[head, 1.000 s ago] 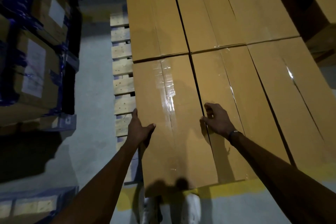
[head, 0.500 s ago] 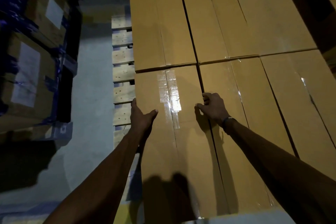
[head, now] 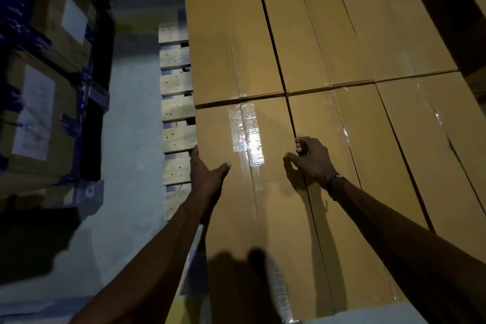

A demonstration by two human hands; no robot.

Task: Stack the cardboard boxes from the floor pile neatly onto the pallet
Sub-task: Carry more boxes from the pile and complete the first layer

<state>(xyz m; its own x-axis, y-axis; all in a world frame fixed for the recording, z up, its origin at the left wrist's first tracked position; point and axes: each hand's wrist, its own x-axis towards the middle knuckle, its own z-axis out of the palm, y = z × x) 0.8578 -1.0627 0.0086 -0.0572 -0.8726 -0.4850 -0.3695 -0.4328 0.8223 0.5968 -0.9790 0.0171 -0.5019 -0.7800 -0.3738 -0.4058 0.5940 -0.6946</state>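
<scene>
Several long brown cardboard boxes lie side by side on a wooden pallet [head: 176, 110], taped along their top seams. The near-left box [head: 252, 205] sits at the pallet's left side, its far end against the far-left box [head: 231, 42]. My left hand [head: 206, 173] clasps its left top edge, thumb on the lid and fingers down the side. My right hand [head: 314, 160] rests on its right top edge, over the gap to the near-middle box [head: 349, 166], fingers curled into that gap.
Bare pallet slats stick out left of the boxes. A strip of grey floor [head: 131, 155] runs beside the pallet. Strapped cartons with white labels [head: 39, 113] stand in blue frames at the left. More brown boxes [head: 457, 8] rise at the far right.
Both hands have slid farther along the near-left box's edges, and the box has closed up against the far-left box. My head has leaned in over the stack.
</scene>
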